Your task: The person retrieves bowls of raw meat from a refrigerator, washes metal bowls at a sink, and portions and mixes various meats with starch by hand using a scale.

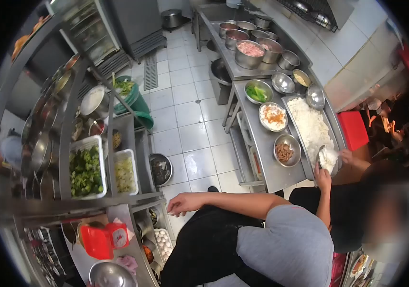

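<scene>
My right hand (185, 204) reaches out to the left over the front of my black apron (199, 244). Its fingers are loosely bent and slightly apart, and I see nothing held in them. Nearest to it are the edge of the left metal shelf and the tiled floor beyond. Below the hand, a tray of white eggs (163, 243) sits low beside the counter. My left hand is out of view. At the right, a co-worker's hands (325, 176) hold a bowl of white food (328, 158) over a tray of rice (312, 124).
Tubs of green vegetables (86, 174) fill the left shelf. A red scale (97, 241) and a steel bowl (111, 276) stand on the lower counter. A black basin (160, 169) lies on the floor. The right counter carries a bowl of brown pieces (285, 151) and several pots (250, 53).
</scene>
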### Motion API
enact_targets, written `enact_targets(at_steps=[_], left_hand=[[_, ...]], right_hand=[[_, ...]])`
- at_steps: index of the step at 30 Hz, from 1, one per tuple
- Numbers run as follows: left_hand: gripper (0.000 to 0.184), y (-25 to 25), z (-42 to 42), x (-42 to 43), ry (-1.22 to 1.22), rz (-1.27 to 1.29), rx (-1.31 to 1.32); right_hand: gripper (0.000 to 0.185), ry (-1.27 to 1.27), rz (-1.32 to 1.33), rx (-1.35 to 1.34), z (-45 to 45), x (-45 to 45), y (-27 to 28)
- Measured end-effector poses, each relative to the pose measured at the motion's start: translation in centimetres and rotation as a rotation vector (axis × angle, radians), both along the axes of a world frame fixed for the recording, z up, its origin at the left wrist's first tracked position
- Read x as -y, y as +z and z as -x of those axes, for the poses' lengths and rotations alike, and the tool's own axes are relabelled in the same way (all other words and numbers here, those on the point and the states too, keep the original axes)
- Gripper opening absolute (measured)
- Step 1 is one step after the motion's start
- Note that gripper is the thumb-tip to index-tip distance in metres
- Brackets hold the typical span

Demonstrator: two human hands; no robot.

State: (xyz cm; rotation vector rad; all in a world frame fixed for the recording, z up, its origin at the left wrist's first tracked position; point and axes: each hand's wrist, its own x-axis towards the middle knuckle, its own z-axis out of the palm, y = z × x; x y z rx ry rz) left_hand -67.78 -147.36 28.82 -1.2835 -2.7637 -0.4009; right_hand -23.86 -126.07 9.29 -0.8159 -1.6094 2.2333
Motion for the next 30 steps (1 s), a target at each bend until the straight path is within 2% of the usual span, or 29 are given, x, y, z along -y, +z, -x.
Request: enact_targets(at_steps=[1,3,4,5,7,9,10,11,12,13,15,16,17,19,21,23,24,25,27,30], left_hand=[[0.039,-2.0,-0.9,-2.2,-0.175,-0.086,0.210],[0.037,-6.8,-6.3,-10.3,-0.344,-0.229,0.433],[0.031,-7.2,-12.4,-14.0,-0.408,-0.391,0.398],[0.033,-8.2,-14.9,-17.3,-0.352,-0.249,0.505],[0.037,-12.6,-19.6,-23.6,-0.510,-0.321,0.603],[0.035,-15.2,-25.8,-29.0,-0.484,-0.418,0.618],[0.027,-14.2,-28.0,-31.6,-0.560,-0.326,0.916],[0.018,-15.2,-29.3,-34.4,-0.690,-0.282,0.864],[0.013,-13.9,-31.9,-36.5,-0.653,-0.209,1.074],[0.013,-13.9,-34.0,-38.8,-0.667,-0.198,1.081],[0.013,-13.9,-36.9,-43.5,-0.718,-0.198,1.147],[0.012,-13.9,-38.1,-46.0,-0.722,-0.191,1.189],[0.012,-14.1,-38.7,-48.6,-0.751,-0.176,1.194],[0.015,-14.0,-39.7,-54.3,-0.779,-0.182,1.240],[0.018,-13.0,-41.3,-60.1,-0.843,-0.174,1.247],[0.024,-12.2,-42.9,-65.6,-0.608,-0.068,1.410],[0.027,-12.9,-42.7,-69.0,-0.711,0.088,1.499],[0.027,-12.9,-44.0,-71.3,-0.735,0.112,1.491],[0.029,-12.4,-47.7,-76.1,-0.731,0.166,1.688],[0.032,-11.3,-54.1,-81.6,-0.789,0.291,1.732]], right_hand=[[0.034,0.018,0.001,-0.059,0.1,-1.2,0.5],[0.043,-0.026,0.095,-0.246,0.3,-3.3,1.1],[0.054,-0.016,0.182,-0.298,0.2,-4.5,1.6],[0.062,-0.031,0.218,-0.304,-0.5,-5.7,2.3],[0.065,-0.138,0.394,-0.397,-2.1,-8.1,3.0],[0.063,-0.263,0.644,-0.490,-4.6,-11.2,0.6],[0.060,-0.341,0.590,-0.492,-6.6,-12.7,0.0],[0.057,-0.424,0.537,-0.490,-9.0,-14.3,-0.5],[0.054,-0.495,0.533,-0.448,-11.0,-16.0,-1.9],[0.052,-0.570,0.525,-0.408,-13.0,-17.7,-3.0],[0.051,-0.602,0.331,-0.287,-17.0,-20.6,-1.9],[0.052,-0.640,0.284,-0.069,-18.8,-22.1,-3.1],[0.049,-0.667,0.148,0.246,-20.2,-23.2,0.7],[0.042,-0.943,-0.069,0.182,-22.7,-25.1,-0.6],[0.037,-1.210,-0.042,0.222,-26.0,-27.0,0.2],[0.036,-1.389,-0.054,0.218,-30.7,-29.4,-0.8],[0.037,-1.523,-0.046,0.310,-32.4,-30.7,1.5],[0.038,-1.652,-0.039,0.403,-34.4,-32.3,4.2],[0.039,-1.686,-0.133,0.354,-39.6,-36.3,6.2],[0.038,-1.908,-0.396,0.541,-45.6,-43.1,7.3]])
